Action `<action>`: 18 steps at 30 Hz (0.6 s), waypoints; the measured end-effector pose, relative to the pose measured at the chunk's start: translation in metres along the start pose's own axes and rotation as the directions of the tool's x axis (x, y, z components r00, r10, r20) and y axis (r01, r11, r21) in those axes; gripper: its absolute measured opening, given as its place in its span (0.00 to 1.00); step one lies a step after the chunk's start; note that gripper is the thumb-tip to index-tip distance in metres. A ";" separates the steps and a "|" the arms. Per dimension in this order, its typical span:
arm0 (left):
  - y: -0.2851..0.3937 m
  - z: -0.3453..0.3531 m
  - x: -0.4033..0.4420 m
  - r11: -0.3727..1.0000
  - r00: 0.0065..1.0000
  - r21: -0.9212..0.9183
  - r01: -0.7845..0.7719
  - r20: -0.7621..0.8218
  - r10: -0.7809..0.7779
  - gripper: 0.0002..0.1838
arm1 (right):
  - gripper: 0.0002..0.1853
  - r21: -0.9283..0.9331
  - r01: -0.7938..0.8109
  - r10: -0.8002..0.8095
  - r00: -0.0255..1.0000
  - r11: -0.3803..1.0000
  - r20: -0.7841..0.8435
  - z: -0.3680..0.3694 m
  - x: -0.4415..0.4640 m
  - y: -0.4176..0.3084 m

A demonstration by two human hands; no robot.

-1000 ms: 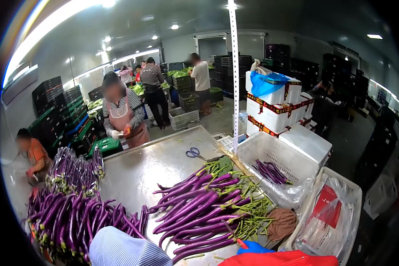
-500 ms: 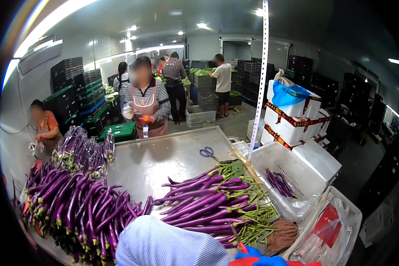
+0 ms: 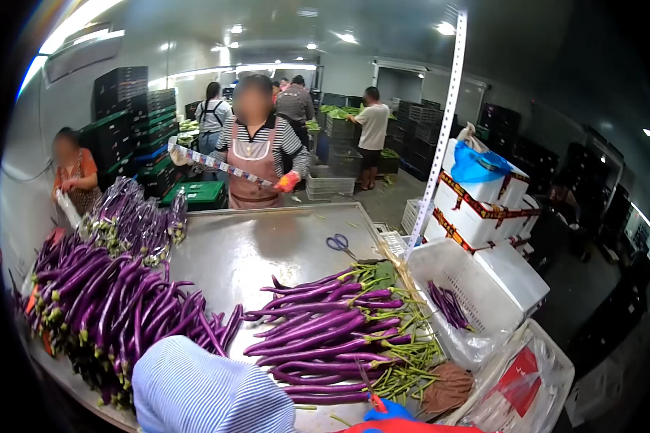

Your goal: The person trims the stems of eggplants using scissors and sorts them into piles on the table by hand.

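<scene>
At the bottom edge, my right hand (image 3: 388, 411) in a blue glove is closed on small scissors (image 3: 369, 385) with a red handle. The blades point up over the stems of the nearest eggplants. Long purple eggplants (image 3: 318, 332) lie side by side on the metal table (image 3: 245, 238), their green stems to the right. A blue-and-white striped sleeve (image 3: 209, 390) covers my left arm; the left hand itself does not show. Left of the sleeve is a large pile of eggplants (image 3: 115, 310), with bagged eggplants (image 3: 133, 220) behind it.
Blue-handled scissors (image 3: 339, 244) lie on the table. Cut stems (image 3: 412, 368) and a brown cloth (image 3: 446, 388) are at its right edge. White crates (image 3: 477, 278) stand beside it. Across the table, a person (image 3: 256, 151) holds a label strip (image 3: 227, 167); others work behind.
My view has shifted slightly, and the striped sleeve has moved left and down. My right hand stays low with the scissors. Across the table, the person now stretches out a label strip.
</scene>
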State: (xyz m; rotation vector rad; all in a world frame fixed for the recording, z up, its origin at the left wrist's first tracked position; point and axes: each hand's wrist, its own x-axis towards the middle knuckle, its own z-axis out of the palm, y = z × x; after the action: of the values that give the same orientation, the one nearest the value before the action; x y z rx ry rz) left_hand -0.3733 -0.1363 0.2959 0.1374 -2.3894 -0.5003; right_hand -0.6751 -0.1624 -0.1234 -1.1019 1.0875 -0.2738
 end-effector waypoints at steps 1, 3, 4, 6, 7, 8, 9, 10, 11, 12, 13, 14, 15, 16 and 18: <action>-0.001 0.003 0.001 1.000 1.000 0.007 -0.015 -0.006 0.015 0.09 | 0.21 -0.020 -0.001 0.001 1.000 1.000 0.001 0.008 -0.001 -0.006; -0.004 0.007 0.003 0.999 0.999 0.018 -0.035 -0.019 0.035 0.09 | 0.21 -0.059 -0.008 0.008 1.000 0.998 0.001 0.019 0.000 -0.016; -0.006 0.009 0.004 0.999 0.999 0.022 -0.047 -0.027 0.047 0.09 | 0.21 -0.053 -0.010 0.010 1.000 0.999 -0.011 0.019 -0.005 -0.016; -0.010 0.011 0.006 0.997 0.997 0.028 -0.065 -0.043 0.066 0.09 | 0.21 -0.033 -0.003 0.002 0.999 0.999 -0.047 0.014 -0.010 -0.018; -0.012 0.013 0.007 0.996 0.996 0.035 -0.080 -0.048 0.081 0.09 | 0.21 -0.007 0.004 -0.004 0.997 1.000 -0.078 0.010 -0.013 -0.018; -0.015 0.015 0.009 0.995 0.994 0.042 -0.093 -0.056 0.095 0.09 | 0.21 0.013 0.012 -0.011 0.994 1.000 -0.107 0.008 -0.017 -0.021; -0.018 0.017 0.011 0.992 0.991 0.057 -0.111 -0.064 0.115 0.09 | 0.21 0.025 0.017 -0.013 0.991 1.000 -0.131 0.005 -0.017 -0.024; -0.019 0.018 0.013 0.990 0.989 0.071 -0.125 -0.075 0.131 0.09 | 0.21 0.035 0.019 -0.014 0.989 0.999 -0.144 0.005 -0.016 -0.029; -0.024 0.023 0.016 0.985 0.985 0.086 -0.151 -0.073 0.158 0.09 | 0.21 0.038 0.021 -0.015 0.987 0.999 -0.158 0.005 -0.017 -0.031; -0.027 0.026 0.019 0.980 0.981 0.099 -0.174 -0.075 0.181 0.09 | 0.21 0.042 0.025 -0.018 0.986 0.999 -0.165 0.006 -0.018 -0.033; -0.032 0.027 0.020 0.974 0.975 0.107 -0.197 -0.082 0.207 0.09 | 0.21 0.042 0.030 -0.022 0.986 0.999 -0.168 0.005 -0.021 -0.031; -0.030 0.026 0.026 0.969 0.969 0.112 -0.221 -0.085 0.231 0.09 | 0.21 0.044 0.045 -0.037 0.984 0.998 -0.174 0.003 -0.020 -0.030; -0.043 0.031 0.024 0.965 0.965 0.118 -0.234 -0.097 0.245 0.09 | 0.22 0.046 0.058 -0.049 0.983 0.997 -0.175 0.002 -0.022 -0.029; -0.041 0.026 0.024 0.972 0.969 0.108 -0.210 -0.106 0.222 0.09 | 0.22 0.046 0.070 -0.061 0.983 0.996 -0.174 0.001 -0.024 -0.027; -0.036 0.018 0.023 0.987 0.983 0.059 -0.149 -0.103 0.154 0.09 | 0.22 0.048 0.092 -0.082 0.982 0.995 -0.170 0.001 -0.026 -0.023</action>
State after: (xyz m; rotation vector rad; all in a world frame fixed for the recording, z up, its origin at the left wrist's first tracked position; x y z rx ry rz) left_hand -0.4039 -0.1685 0.2832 0.0044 -2.2865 -0.3511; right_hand -0.6801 -0.1557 -0.0900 -1.0924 1.1754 -0.4711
